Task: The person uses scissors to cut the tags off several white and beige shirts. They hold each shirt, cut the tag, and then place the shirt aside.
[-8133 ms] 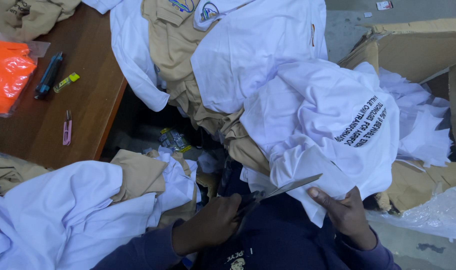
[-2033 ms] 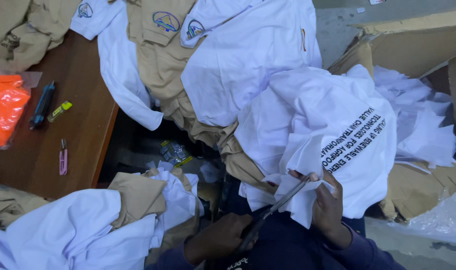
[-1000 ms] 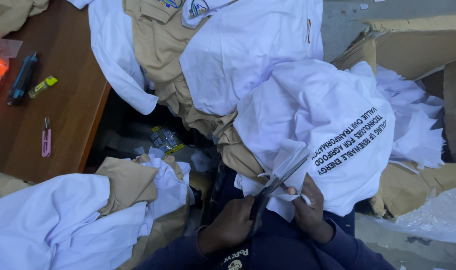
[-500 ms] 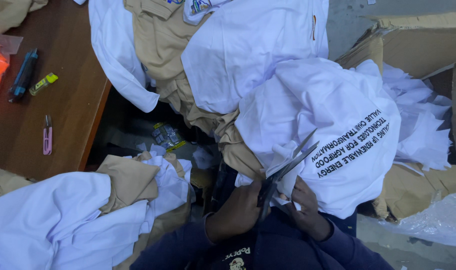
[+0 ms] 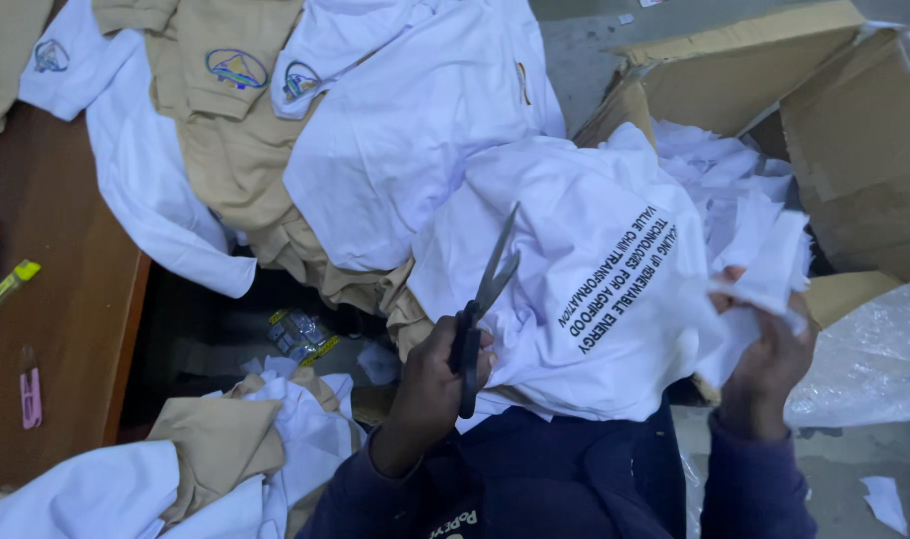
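A brown wooden table (image 5: 65, 329) was seen at the left, its near edge dropping into a dark gap where crumpled clear wrappers (image 5: 300, 334) lay; grey concrete floor (image 5: 585, 55) showed at the top and at the lower right, where a small white scrap (image 5: 886, 499) was lying. On the table a small yellow marker (image 5: 8, 284) and a pink object (image 5: 29, 397) were placed, well apart from the hands. The upper table edge was draped with khaki shirts (image 5: 220, 150) bearing round badges and with white shirts (image 5: 425, 130), overlapped in a loose heap. Another pile of white and khaki garments (image 5: 225, 449) was found at the lower left. An open cardboard box (image 5: 854, 140) stood at the right, filled with white cloth offcuts (image 5: 724, 180), and a sheet of clear plastic (image 5: 874, 359) lay just beside it. The white printed shirt (image 5: 585, 289) was bunched between the two hands, over the lap, with black lettering on its front. The left hand (image 5: 435, 384) was closed around the handles of a pair of scissors (image 5: 483, 299), whose blades were held slightly parted and pointed up against the shirt. The right hand (image 5: 764, 359) was clenched on a strip of white cloth (image 5: 774, 265), raised near the box rim. Dark blue sleeves (image 5: 754, 489) were seen on both arms.
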